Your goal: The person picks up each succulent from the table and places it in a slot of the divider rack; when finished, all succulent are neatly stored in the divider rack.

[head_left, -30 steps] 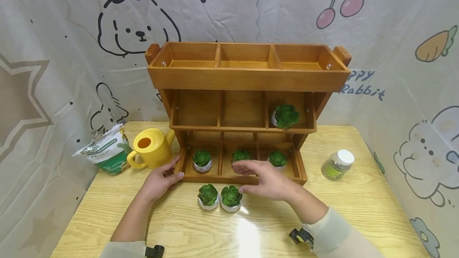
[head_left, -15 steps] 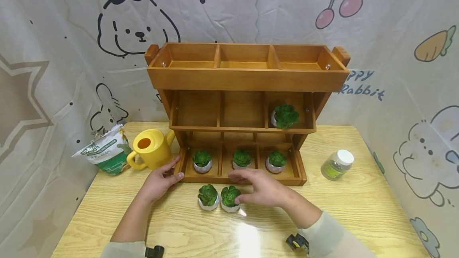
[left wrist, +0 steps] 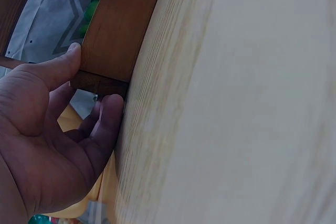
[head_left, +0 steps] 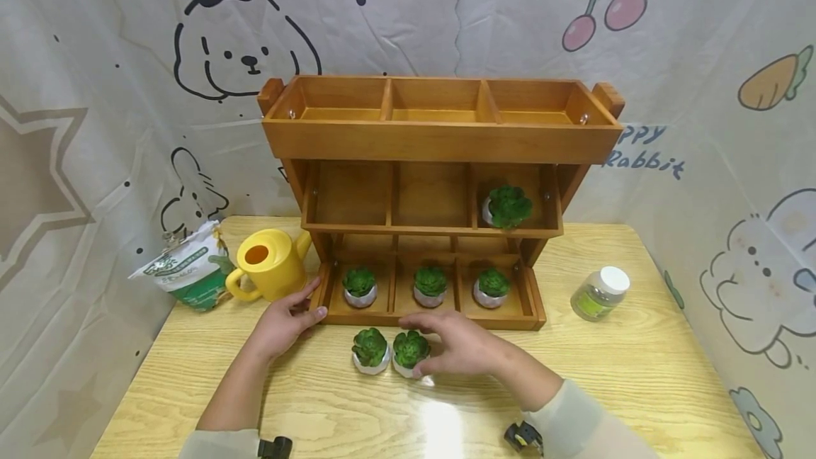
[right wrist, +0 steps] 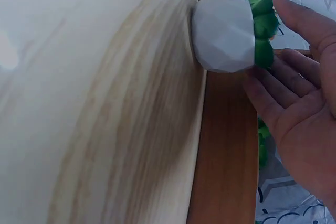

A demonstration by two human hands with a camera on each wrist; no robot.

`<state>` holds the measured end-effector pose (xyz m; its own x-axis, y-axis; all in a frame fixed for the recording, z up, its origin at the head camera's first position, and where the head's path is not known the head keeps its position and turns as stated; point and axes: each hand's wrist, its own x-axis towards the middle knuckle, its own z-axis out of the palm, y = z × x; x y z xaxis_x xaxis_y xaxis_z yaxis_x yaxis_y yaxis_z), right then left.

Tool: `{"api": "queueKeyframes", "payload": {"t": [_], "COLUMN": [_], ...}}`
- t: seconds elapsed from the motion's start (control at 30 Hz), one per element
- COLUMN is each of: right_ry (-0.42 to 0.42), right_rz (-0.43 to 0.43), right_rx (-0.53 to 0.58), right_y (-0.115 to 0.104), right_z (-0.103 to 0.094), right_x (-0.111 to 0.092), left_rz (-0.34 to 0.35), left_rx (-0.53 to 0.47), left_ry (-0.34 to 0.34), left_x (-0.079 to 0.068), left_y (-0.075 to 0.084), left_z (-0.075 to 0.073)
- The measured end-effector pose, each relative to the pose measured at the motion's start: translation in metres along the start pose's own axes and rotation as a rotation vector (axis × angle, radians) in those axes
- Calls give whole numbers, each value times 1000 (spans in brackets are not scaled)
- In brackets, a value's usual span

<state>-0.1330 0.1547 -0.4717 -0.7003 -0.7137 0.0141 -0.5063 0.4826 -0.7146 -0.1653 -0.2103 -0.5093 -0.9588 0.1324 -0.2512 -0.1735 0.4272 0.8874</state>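
Observation:
In the head view, two potted succulents in white faceted pots stand side by side on the table before a three-tier wooden shelf [head_left: 440, 142]. My right hand [head_left: 462, 346] is around the right potted succulent [head_left: 410, 351], thumb on the near side and fingers on the far side. In the right wrist view its white pot [right wrist: 224, 35] rests on the table; the thumb stands apart from the leaves, and the fingers are close to the pot. The left potted succulent [head_left: 370, 350] is beside it. My left hand [left wrist: 58, 129] holds the lower tier's left corner between thumb and fingers.
Potted succulents sit in the bottom tier's left [head_left: 360, 286], middle [head_left: 430, 285] and right [head_left: 491, 287] compartments, another [head_left: 508, 206] in the middle tier's right one. A yellow watering can [head_left: 270, 264] and a green-white bag [head_left: 191, 268] stand left, a lidded jar [head_left: 599, 294] right.
My right hand has moved down and left, from in front of the bottom tier to around the right potted succulent on the table. The left hand has stayed in place.

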Motion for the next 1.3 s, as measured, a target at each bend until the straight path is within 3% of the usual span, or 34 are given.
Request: {"api": "queueKeyframes", "payload": {"t": [0.47,1.3], "right_ry": [-13,-58], "right_rz": [28,42], "right_rx": [-115,-113], "right_y": [8,13], "right_z": [13,21], "right_x": [5,10], "left_rz": [-2,0], "left_rx": [53,26], "left_ry": [12,12], "left_x": [1,-1], "left_y": [3,3], "left_z": [-1,-1]}}
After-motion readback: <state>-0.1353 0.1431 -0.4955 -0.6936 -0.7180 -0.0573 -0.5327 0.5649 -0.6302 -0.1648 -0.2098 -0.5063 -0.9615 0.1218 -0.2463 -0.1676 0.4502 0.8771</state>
